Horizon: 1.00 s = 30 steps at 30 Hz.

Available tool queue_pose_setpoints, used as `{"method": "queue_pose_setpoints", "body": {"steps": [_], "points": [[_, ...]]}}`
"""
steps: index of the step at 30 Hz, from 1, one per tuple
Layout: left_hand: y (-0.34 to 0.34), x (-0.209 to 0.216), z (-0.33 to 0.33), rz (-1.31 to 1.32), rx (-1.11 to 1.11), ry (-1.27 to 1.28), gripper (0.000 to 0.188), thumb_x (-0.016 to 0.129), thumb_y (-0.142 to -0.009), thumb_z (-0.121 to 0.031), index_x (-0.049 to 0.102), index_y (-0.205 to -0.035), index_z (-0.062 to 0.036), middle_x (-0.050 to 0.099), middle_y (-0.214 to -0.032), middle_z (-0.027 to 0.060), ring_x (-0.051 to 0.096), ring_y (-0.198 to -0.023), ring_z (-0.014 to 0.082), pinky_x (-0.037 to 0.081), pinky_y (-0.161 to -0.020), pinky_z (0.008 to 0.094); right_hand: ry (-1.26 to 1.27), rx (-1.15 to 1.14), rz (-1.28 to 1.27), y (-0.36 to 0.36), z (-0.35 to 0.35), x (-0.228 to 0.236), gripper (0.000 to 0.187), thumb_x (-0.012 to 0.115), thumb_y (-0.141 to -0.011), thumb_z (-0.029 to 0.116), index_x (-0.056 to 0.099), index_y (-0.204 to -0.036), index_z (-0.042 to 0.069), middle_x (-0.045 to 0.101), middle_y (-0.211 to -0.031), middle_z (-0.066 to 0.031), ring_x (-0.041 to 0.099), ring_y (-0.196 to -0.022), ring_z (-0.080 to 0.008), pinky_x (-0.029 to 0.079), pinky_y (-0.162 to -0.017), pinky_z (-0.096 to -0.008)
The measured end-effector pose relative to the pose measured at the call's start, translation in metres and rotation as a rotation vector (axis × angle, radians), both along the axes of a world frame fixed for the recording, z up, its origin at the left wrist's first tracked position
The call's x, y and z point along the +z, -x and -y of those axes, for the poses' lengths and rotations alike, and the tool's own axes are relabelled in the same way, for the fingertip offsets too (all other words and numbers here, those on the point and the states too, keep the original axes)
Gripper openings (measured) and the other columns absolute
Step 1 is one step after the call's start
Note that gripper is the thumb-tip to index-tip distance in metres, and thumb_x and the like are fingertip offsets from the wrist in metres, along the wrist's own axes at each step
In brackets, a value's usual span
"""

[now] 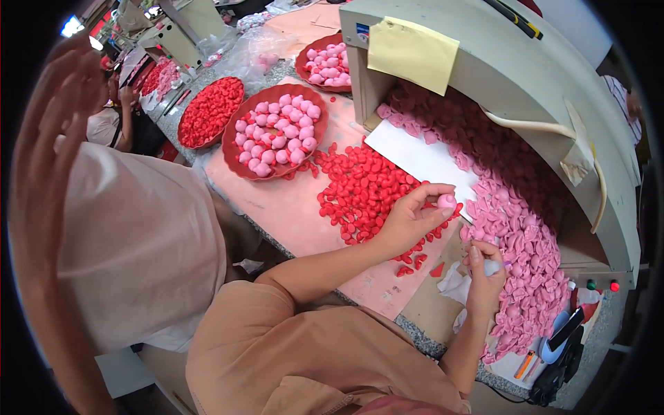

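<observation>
Above the edge of a heap of small red plastic pieces (pixel 366 183), my left hand (pixel 407 223) pinches a round pink piece (pixel 447 201) between thumb and fingers. A red bit shows beside that pink piece. To its right and nearer my body, my right hand (pixel 485 280) is closed around a small pale, translucent thing (pixel 492 267), perhaps a little bottle; the fingers cover much of it. Just past my right hand spreads a large pile of flat pink shaped pieces (pixel 519 270). A crumpled white tissue (pixel 454 283) lies between my forearms.
A grey box-like machine housing (pixel 567 90) arches over the pink pile. Red trays (pixel 232 162) of pink balls and a red bowl (pixel 181 124) of red pieces stand at left. A person in a pale shirt (pixel 138 235) is close on my left, an arm raised. A phone (pixel 566 328) lies lower right.
</observation>
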<state>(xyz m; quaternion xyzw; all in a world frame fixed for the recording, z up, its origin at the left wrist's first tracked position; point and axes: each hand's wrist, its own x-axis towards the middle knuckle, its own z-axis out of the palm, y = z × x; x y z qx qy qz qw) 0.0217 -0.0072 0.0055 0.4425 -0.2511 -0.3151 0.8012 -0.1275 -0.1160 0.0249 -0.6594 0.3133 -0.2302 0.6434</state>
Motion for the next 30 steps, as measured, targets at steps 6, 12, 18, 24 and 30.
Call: {"method": "queue_pose_setpoints", "body": {"steps": [6,12,18,24,30], "points": [[0.006,0.0,-0.005,0.033,-0.119,-0.04,0.031,0.054,-0.086,0.003,0.049,-0.117,-0.0009,0.054,-0.119,0.0085,0.051,-0.11,0.0144,0.043,-0.092,0.0275,-0.023,-0.018,0.18,-0.011,-0.005,-0.004,0.033,0.059,-0.082,0.006,0.054,-0.114,0.0,0.059,-0.1,-0.0059,0.053,-0.074,-0.0072,0.043,-0.062,-0.0195],[0.014,-0.01,-0.005,0.04,-0.197,-0.061,0.035,0.06,-0.083,0.002,0.054,-0.117,-0.0013,0.052,-0.117,0.0059,0.053,-0.105,0.0131,0.044,-0.09,0.0248,-0.039,0.086,0.243,-0.007,-0.003,-0.008,0.044,0.062,-0.078,0.0,0.05,-0.121,0.0,0.057,-0.107,-0.006,0.052,-0.079,-0.0069,0.044,-0.07,-0.0204],[0.018,-0.01,0.001,0.16,-0.219,-0.119,0.035,0.061,-0.082,0.002,0.056,-0.117,-0.0009,0.046,-0.121,0.0071,0.049,-0.111,0.0145,0.044,-0.09,0.0253,-0.018,0.129,0.216,-0.004,0.002,-0.015,0.037,0.067,-0.077,0.003,0.057,-0.113,0.003,0.053,-0.11,-0.0042,0.053,-0.081,-0.0073,0.045,-0.071,-0.0208],[0.015,0.001,0.002,-0.014,-0.203,-0.088,0.034,0.061,-0.083,0.001,0.055,-0.116,-0.0023,0.054,-0.115,0.0058,0.055,-0.101,0.0131,0.047,-0.084,0.0233,-0.068,0.167,0.21,-0.014,0.002,-0.007,0.036,0.066,-0.078,0.003,0.055,-0.112,-0.001,0.054,-0.108,-0.0048,0.054,-0.091,-0.011,0.045,-0.08,-0.0234],[0.009,-0.004,-0.004,0.112,-0.213,-0.012,0.034,0.059,-0.083,0.002,0.051,-0.116,-0.0018,0.055,-0.109,0.0055,0.054,-0.101,0.0142,0.045,-0.088,0.0278,0.003,0.062,0.15,-0.009,-0.005,-0.012,0.032,0.059,-0.08,0.001,0.056,-0.112,-0.002,0.056,-0.106,-0.0065,0.055,-0.088,-0.0122,0.044,-0.076,-0.0229]]}}
